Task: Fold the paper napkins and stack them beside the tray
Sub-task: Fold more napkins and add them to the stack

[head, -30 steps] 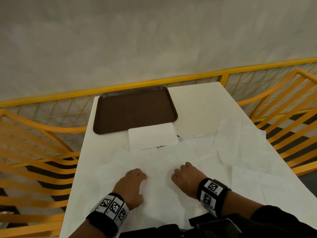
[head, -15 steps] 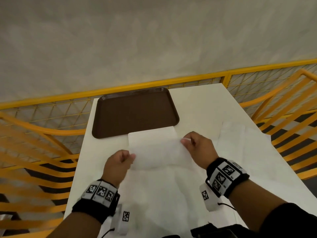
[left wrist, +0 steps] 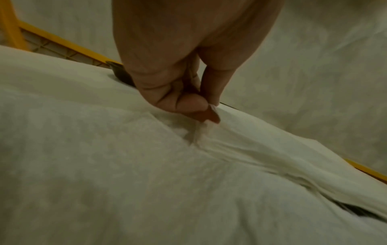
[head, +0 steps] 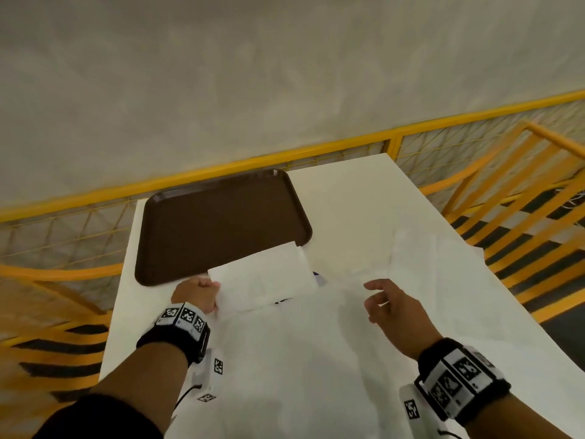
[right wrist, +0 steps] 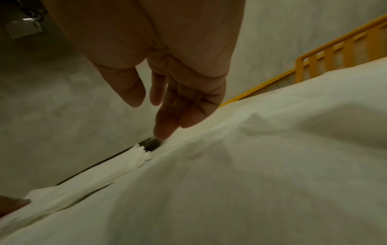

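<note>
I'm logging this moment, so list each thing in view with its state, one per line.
Left hand: pinches the folded napkin's left edge.
Right hand: relaxed, holds nothing.
Folded napkin: folded, far edge overlapping the tray.
Tray: flat on the table.
Unfolded napkins: spread flat.

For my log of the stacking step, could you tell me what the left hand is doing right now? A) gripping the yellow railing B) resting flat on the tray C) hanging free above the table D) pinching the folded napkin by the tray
D: the left hand pinches the left end of the folded napkin at the tray's near edge, while the right hand hangs open, holding nothing.
</note>
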`<state>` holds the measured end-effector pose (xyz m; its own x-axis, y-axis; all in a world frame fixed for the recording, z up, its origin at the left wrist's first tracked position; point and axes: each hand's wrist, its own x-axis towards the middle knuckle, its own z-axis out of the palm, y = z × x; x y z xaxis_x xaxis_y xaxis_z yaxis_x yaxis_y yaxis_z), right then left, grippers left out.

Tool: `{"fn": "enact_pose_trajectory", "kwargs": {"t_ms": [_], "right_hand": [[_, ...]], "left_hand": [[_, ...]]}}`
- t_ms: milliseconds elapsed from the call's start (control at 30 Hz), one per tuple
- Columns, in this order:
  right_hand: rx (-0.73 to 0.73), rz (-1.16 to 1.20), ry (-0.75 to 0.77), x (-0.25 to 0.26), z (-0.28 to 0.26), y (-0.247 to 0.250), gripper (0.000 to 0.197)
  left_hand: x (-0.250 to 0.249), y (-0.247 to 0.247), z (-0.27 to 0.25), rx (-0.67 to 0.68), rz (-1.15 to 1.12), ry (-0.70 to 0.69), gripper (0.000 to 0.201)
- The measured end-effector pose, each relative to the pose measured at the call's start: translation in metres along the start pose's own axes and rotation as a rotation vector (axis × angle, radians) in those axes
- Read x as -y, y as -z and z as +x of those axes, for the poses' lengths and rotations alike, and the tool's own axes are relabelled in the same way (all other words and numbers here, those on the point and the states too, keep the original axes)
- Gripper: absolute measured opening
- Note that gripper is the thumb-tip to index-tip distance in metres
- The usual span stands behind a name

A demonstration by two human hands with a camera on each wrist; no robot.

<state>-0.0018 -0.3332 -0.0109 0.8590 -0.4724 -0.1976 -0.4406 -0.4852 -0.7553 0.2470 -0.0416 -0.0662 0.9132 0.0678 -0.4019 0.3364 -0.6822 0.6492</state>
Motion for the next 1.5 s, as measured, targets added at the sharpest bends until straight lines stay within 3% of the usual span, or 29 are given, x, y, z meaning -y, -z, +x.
{"fn": "enact_pose_trajectory", "kwargs": {"t_ms": [167, 267, 333, 400, 633, 800, 900, 1000, 1100, 1167, 1267, 1367, 1500], "right_hand": [[-0.163, -0.204, -0.038, -0.038, -0.012, 0.018, 0.020], [-0.261, -0.437, -0.194, -0.054, 0.001, 0.028, 0.045], [-0.132, -0.542, -0.340, -0.055, 0.010, 0.037, 0.070], [0.015, -0.609, -0.379, -0.055, 0.020, 0.042, 0.077], [0.051, -0.885, -0.239, -0.055, 0.030, 0.041, 0.040], [0.025, -0.887, -0.218, -0.054, 0.028, 0.054, 0.031], [-0.067, -0.905, -0.138, -0.038, 0.021, 0.062, 0.021], [-0.112, -0.722, 0.096, -0.009, -0.001, 0.063, 0.014], [0.099, -0.368, 0.340, 0.035, -0.037, 0.064, 0.029], [0.284, -0.137, 0.350, 0.066, -0.060, 0.070, 0.037], [0.491, 0.350, 0.346, 0.096, -0.081, 0.081, 0.032], [0.452, 0.480, 0.313, 0.109, -0.088, 0.088, 0.054], [0.277, 0.366, 0.277, 0.105, -0.090, 0.086, 0.048]], "left_hand": [[0.003, -0.001, 0.006, 0.017, -0.002, 0.021, 0.020], [-0.009, 0.005, -0.012, -0.037, 0.036, 0.015, 0.032], [-0.020, 0.013, -0.036, -0.107, 0.063, 0.000, 0.042], [-0.025, 0.019, -0.057, -0.112, 0.070, -0.031, 0.047], [-0.002, 0.029, -0.149, 0.076, 0.161, -0.239, 0.018], [0.018, 0.027, -0.194, 0.179, 0.166, -0.244, 0.009], [0.025, 0.028, -0.204, 0.218, 0.194, -0.243, 0.008], [0.025, 0.032, -0.212, 0.258, 0.168, -0.271, 0.007], [0.016, 0.033, -0.222, 0.318, 0.095, -0.326, 0.022], [0.006, 0.032, -0.229, 0.394, -0.016, -0.313, 0.050], [-0.008, 0.032, -0.239, 0.559, -0.373, -0.245, 0.109], [-0.016, 0.036, -0.248, 0.731, -0.758, -0.168, 0.116], [-0.021, 0.047, -0.255, 0.648, -0.871, -0.199, 0.106]]}}
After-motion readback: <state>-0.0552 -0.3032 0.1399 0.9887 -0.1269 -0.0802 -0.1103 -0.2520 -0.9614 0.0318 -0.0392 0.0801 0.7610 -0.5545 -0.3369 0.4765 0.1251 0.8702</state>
